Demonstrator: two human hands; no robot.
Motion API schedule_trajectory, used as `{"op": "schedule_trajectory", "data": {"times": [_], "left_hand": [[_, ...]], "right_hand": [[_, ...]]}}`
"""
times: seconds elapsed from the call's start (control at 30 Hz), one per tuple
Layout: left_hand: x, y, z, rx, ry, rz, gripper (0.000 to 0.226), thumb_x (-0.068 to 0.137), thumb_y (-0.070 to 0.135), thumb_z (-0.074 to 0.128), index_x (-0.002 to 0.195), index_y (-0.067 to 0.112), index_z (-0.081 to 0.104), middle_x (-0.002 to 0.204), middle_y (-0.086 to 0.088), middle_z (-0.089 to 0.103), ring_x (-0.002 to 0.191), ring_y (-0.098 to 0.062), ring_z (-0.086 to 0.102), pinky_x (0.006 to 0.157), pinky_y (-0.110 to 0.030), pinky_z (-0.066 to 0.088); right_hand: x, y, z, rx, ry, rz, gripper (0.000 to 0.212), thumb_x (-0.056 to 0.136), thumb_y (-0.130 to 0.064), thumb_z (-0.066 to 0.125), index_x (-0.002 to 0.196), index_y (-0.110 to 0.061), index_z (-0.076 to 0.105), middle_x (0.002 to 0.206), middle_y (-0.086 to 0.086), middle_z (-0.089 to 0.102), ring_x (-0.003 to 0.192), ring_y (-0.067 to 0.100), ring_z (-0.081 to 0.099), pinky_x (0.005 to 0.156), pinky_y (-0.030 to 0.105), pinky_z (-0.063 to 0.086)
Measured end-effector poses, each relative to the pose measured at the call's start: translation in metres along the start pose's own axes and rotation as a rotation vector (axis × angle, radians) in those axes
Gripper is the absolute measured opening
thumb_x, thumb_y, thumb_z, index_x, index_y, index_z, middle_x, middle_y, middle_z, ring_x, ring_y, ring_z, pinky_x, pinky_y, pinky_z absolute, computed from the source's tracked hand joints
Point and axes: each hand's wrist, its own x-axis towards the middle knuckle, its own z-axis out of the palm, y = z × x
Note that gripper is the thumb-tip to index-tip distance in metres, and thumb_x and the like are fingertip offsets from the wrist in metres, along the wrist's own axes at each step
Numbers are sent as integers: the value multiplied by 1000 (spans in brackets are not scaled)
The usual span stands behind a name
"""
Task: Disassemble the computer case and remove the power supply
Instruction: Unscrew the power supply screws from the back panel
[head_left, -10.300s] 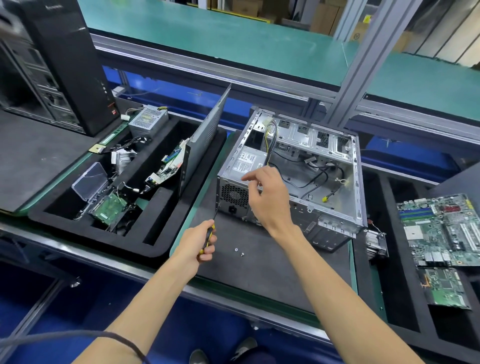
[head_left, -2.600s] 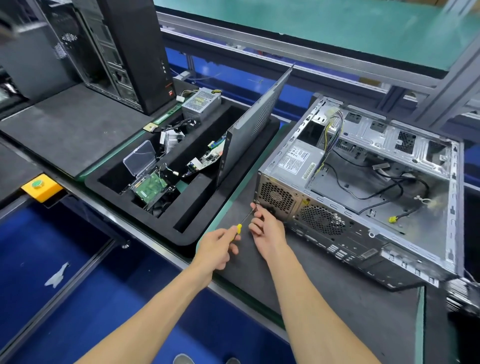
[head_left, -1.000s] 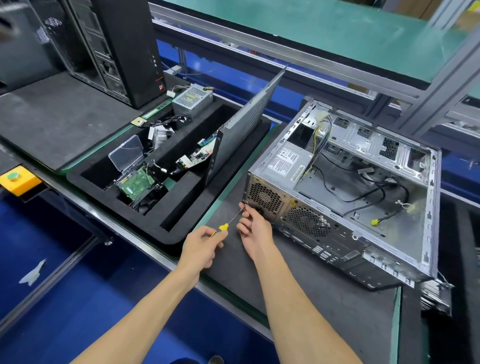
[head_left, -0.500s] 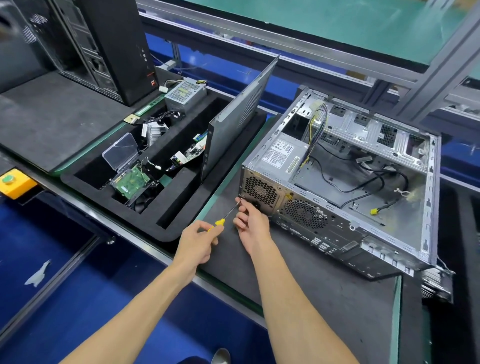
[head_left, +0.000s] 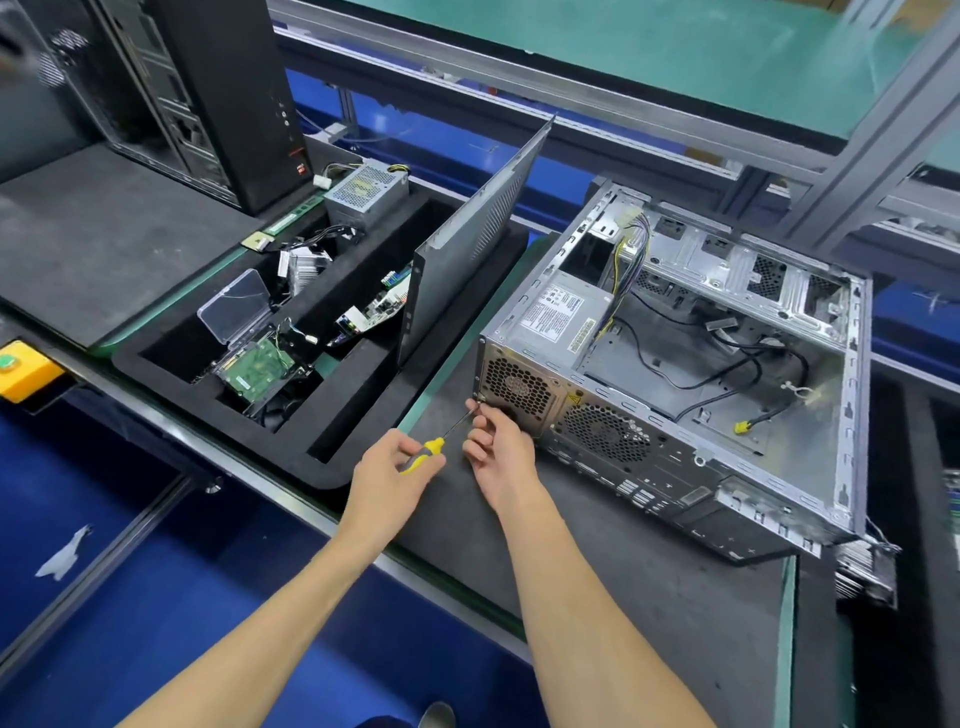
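Note:
An open grey computer case (head_left: 852, 395) lies on its side on the dark mat, rear panel toward me. The power supply (head_left: 558, 317), a grey box with a white label, sits in its near left corner with its fan grille (head_left: 517, 387) facing me. My left hand (head_left: 387, 470) grips a yellow-handled screwdriver (head_left: 423, 452), its tip at the lower left corner of the rear panel. My right hand (head_left: 501, 452) rests beside the tip, fingers pinched at the screw there.
Left of the case, a black foam tray (head_left: 332, 470) holds a removed side panel (head_left: 467, 244) standing on edge, a hard drive (head_left: 257, 366), circuit boards and another power supply (head_left: 366, 192). A black tower (head_left: 228, 93) stands far left. A yellow button box (head_left: 23, 369) sits at the left edge.
Ten seconds ago my right hand was on the case's top edge and the screwdriver hung clear. Both hands have since come to the lower left rear corner and stayed there.

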Motion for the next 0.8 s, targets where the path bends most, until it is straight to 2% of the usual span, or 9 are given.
{"op": "schedule_trajectory", "data": {"times": [0.1, 0.2, 0.27, 0.33, 0.4, 0.5, 0.63, 0.73, 0.8], "left_hand": [[-2, -6, 3, 86, 52, 92, 24, 91, 38, 70, 81, 18, 61, 75, -5, 69, 72, -25, 61, 65, -35, 46], [-9, -7, 9, 193, 61, 139, 31, 96, 43, 60, 79, 18, 63, 63, -2, 64, 56, -14, 52, 56, -25, 40], [-7, -6, 11, 66, -38, 12, 39, 100, 46, 53, 83, 13, 67, 53, 1, 53, 47, -10, 42, 46, -21, 33], [-3, -1, 9, -245, -202, -261, 45, 102, 46, 48, 91, 7, 68, 53, 2, 41, 41, -9, 28, 36, -20, 22], [-1, 7, 5, -409, -293, -407, 43, 103, 44, 48, 96, 5, 65, 55, 3, 35, 40, -7, 21, 33, -18, 15], [-1, 12, 4, -346, -234, -344, 31, 95, 36, 66, 95, 7, 59, 57, 3, 36, 42, -9, 20, 36, -20, 16], [-1, 9, 7, -340, -107, -274, 24, 88, 22, 75, 93, 7, 56, 64, -4, 53, 39, -10, 28, 37, -20, 21], [-1, 6, 3, -354, -79, -233, 27, 89, 29, 74, 84, 6, 60, 70, -7, 60, 42, -12, 28, 39, -20, 21], [-1, 6, 2, -311, -123, -245, 36, 92, 40, 69, 86, 6, 64, 65, -3, 61, 42, -12, 29, 39, -20, 20]], "right_hand": [[-1, 0, 1, -10, 18, -12, 20, 100, -3, 54, 115, 8, 62, 57, -3, 56, 44, 4, 30, 36, 17, 20], [-2, 1, 1, -13, 37, -23, 29, 100, -2, 55, 125, 12, 60, 57, -3, 59, 45, 4, 30, 38, 17, 20], [-2, 1, 0, -7, 39, -33, 33, 99, -2, 56, 128, 15, 57, 57, -3, 58, 45, 4, 31, 38, 17, 21], [-1, 2, -1, -13, 36, -35, 33, 98, -2, 58, 126, 15, 58, 59, -3, 56, 45, 4, 32, 38, 17, 21], [-1, 3, -1, -24, 33, -39, 31, 97, -2, 60, 125, 14, 59, 59, -3, 53, 44, 4, 32, 38, 17, 22], [-2, 2, 0, -31, 25, -46, 32, 98, -1, 59, 125, 15, 58, 57, -4, 55, 43, 3, 31, 38, 17, 21], [-2, 1, -1, -25, 19, -43, 31, 98, -1, 58, 125, 15, 59, 58, -3, 54, 43, 4, 30, 38, 17, 21], [-2, 2, 0, -14, 5, -42, 21, 98, -1, 59, 115, 10, 63, 60, -2, 52, 41, 4, 30, 38, 17, 21], [-2, 2, 0, -15, 2, -40, 14, 97, -2, 61, 107, 7, 64, 61, -1, 50, 40, 4, 30, 37, 17, 21]]}}
